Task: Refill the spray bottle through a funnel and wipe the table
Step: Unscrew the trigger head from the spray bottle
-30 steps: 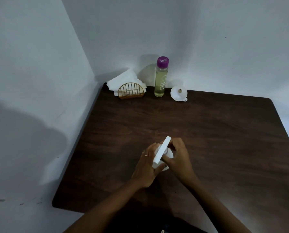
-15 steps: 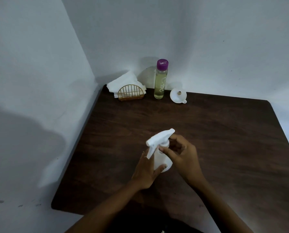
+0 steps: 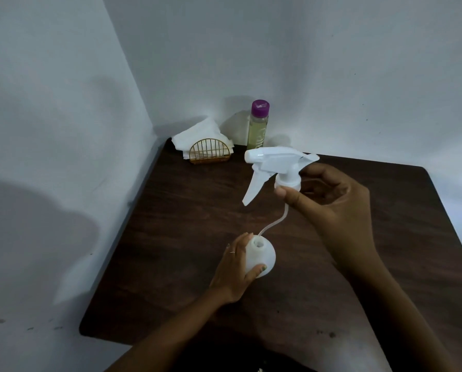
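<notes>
The white spray bottle body (image 3: 262, 255) stands upright on the dark wooden table (image 3: 186, 210), its neck open. My left hand (image 3: 235, 269) grips its side. My right hand (image 3: 334, 208) pinches the collar of the white trigger sprayer head (image 3: 275, 163) and holds it lifted above the bottle. The clear dip tube (image 3: 275, 224) hangs from the head, its lower end just at the bottle's neck. A refill bottle with yellowish liquid and a purple cap (image 3: 258, 124) stands at the back by the wall. The funnel is hidden behind the sprayer head.
A gold wire holder with white napkins (image 3: 205, 146) sits in the back left corner. Walls close off the table's left and far sides. The table's right edge runs down at the far right.
The sprayer head has come off the bottle and risen with my right hand, drawing the dip tube out. My left hand stays on the bottle body.
</notes>
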The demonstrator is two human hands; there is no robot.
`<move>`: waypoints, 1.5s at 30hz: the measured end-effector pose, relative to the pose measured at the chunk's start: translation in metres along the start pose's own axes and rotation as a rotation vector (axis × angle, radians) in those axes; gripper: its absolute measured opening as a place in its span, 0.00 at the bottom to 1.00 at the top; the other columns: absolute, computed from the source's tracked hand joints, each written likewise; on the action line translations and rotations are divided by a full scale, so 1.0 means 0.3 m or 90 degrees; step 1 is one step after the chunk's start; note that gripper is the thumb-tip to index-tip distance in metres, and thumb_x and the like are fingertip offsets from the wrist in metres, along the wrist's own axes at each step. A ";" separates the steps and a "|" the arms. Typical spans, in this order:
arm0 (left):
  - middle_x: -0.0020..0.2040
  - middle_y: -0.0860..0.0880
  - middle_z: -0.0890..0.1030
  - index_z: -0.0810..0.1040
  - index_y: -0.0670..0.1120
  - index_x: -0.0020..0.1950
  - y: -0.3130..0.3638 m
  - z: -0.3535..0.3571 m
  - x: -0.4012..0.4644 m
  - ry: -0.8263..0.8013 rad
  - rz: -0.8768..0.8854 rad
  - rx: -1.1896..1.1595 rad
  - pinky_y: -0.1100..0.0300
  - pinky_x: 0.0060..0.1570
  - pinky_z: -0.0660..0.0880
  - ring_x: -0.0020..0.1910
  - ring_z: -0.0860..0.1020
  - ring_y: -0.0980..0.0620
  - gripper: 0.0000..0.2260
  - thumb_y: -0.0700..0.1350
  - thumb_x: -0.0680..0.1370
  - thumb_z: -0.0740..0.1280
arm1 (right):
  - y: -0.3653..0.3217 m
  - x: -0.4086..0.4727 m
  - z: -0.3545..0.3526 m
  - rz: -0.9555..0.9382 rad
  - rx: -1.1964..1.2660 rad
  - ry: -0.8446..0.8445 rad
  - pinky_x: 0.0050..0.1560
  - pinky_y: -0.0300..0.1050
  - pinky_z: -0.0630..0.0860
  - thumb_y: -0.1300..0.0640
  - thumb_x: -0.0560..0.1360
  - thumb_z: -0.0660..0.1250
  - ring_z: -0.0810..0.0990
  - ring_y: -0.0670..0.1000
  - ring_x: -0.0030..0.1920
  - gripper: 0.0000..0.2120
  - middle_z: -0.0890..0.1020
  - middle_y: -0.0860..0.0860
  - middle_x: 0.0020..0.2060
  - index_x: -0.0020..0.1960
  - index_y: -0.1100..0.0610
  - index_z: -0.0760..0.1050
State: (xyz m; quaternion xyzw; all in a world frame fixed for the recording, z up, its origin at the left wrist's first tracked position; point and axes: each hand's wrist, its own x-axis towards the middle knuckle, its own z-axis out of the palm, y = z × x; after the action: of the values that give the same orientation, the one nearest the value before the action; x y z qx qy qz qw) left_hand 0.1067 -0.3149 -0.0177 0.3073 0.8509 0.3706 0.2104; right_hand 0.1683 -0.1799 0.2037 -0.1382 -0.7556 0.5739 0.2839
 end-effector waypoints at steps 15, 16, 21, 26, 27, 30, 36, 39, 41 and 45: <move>0.76 0.53 0.58 0.52 0.55 0.76 -0.011 0.007 -0.005 -0.002 0.011 0.031 0.48 0.73 0.62 0.73 0.61 0.54 0.34 0.60 0.76 0.65 | -0.015 0.037 -0.138 -0.024 0.024 0.214 0.46 0.40 0.78 0.61 0.69 0.75 0.83 0.48 0.45 0.13 0.83 0.52 0.44 0.52 0.59 0.78; 0.76 0.53 0.58 0.52 0.54 0.76 -0.013 0.007 -0.006 0.001 0.017 0.028 0.48 0.73 0.62 0.73 0.61 0.54 0.34 0.60 0.76 0.65 | 0.002 0.040 -0.154 -0.001 0.055 0.240 0.46 0.39 0.77 0.61 0.69 0.75 0.82 0.47 0.44 0.12 0.83 0.49 0.42 0.51 0.58 0.78; 0.76 0.52 0.59 0.53 0.52 0.76 -0.020 0.008 -0.008 0.014 0.034 0.024 0.48 0.73 0.61 0.73 0.60 0.54 0.33 0.57 0.77 0.66 | 0.189 0.026 -0.265 0.235 0.154 0.261 0.38 0.34 0.77 0.60 0.69 0.73 0.81 0.44 0.39 0.16 0.83 0.52 0.44 0.55 0.63 0.78; 0.76 0.51 0.60 0.55 0.50 0.76 -0.014 0.008 -0.022 0.026 0.045 0.020 0.48 0.73 0.61 0.73 0.61 0.54 0.33 0.56 0.77 0.67 | 0.413 -0.062 -0.284 0.500 0.260 0.302 0.37 0.37 0.78 0.66 0.71 0.70 0.81 0.45 0.35 0.15 0.83 0.54 0.38 0.57 0.64 0.76; 0.76 0.51 0.60 0.55 0.50 0.76 -0.013 0.009 -0.022 0.025 0.044 0.021 0.48 0.73 0.61 0.73 0.61 0.53 0.33 0.56 0.77 0.67 | 0.453 -0.084 -0.278 0.539 0.262 0.296 0.40 0.39 0.78 0.65 0.71 0.70 0.81 0.46 0.37 0.17 0.84 0.53 0.37 0.59 0.64 0.75; 0.76 0.50 0.61 0.55 0.49 0.76 -0.010 0.008 -0.021 0.022 0.041 0.018 0.48 0.73 0.60 0.73 0.61 0.53 0.33 0.56 0.76 0.67 | 0.531 -0.136 -0.254 0.634 0.261 0.278 0.45 0.43 0.77 0.65 0.71 0.71 0.81 0.50 0.44 0.16 0.83 0.56 0.43 0.58 0.62 0.75; 0.75 0.50 0.62 0.56 0.49 0.76 -0.011 0.008 -0.023 0.024 0.041 0.024 0.49 0.73 0.61 0.73 0.62 0.54 0.33 0.56 0.76 0.67 | 0.632 -0.185 -0.160 0.701 0.231 0.230 0.43 0.44 0.77 0.66 0.70 0.72 0.82 0.53 0.41 0.09 0.83 0.58 0.43 0.49 0.60 0.76; 0.75 0.50 0.61 0.55 0.49 0.76 -0.008 0.005 -0.026 0.018 0.040 0.026 0.48 0.73 0.61 0.73 0.61 0.53 0.33 0.56 0.77 0.67 | 0.657 -0.186 -0.120 0.700 0.186 0.219 0.44 0.45 0.79 0.66 0.70 0.73 0.82 0.53 0.41 0.08 0.83 0.58 0.41 0.46 0.59 0.76; 0.76 0.51 0.61 0.55 0.50 0.76 -0.008 0.005 -0.028 0.016 0.039 0.031 0.47 0.73 0.60 0.73 0.61 0.53 0.33 0.56 0.77 0.66 | 0.667 -0.185 -0.096 0.688 0.146 0.203 0.45 0.45 0.78 0.66 0.70 0.72 0.81 0.53 0.40 0.07 0.82 0.58 0.39 0.43 0.59 0.75; 0.76 0.51 0.60 0.55 0.49 0.76 -0.006 0.004 -0.032 0.013 0.037 0.039 0.48 0.73 0.61 0.73 0.61 0.53 0.33 0.56 0.77 0.66 | 0.692 -0.182 -0.064 0.670 0.060 0.169 0.38 0.43 0.76 0.66 0.69 0.73 0.79 0.52 0.37 0.07 0.82 0.57 0.37 0.46 0.63 0.78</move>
State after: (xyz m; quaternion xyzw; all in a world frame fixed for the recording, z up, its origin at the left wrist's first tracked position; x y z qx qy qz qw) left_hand 0.1137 -0.3217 -0.0185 0.3345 0.8545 0.3537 0.1811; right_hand 0.1991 -0.1311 -0.0040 -0.5561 -0.5155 0.6495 0.0570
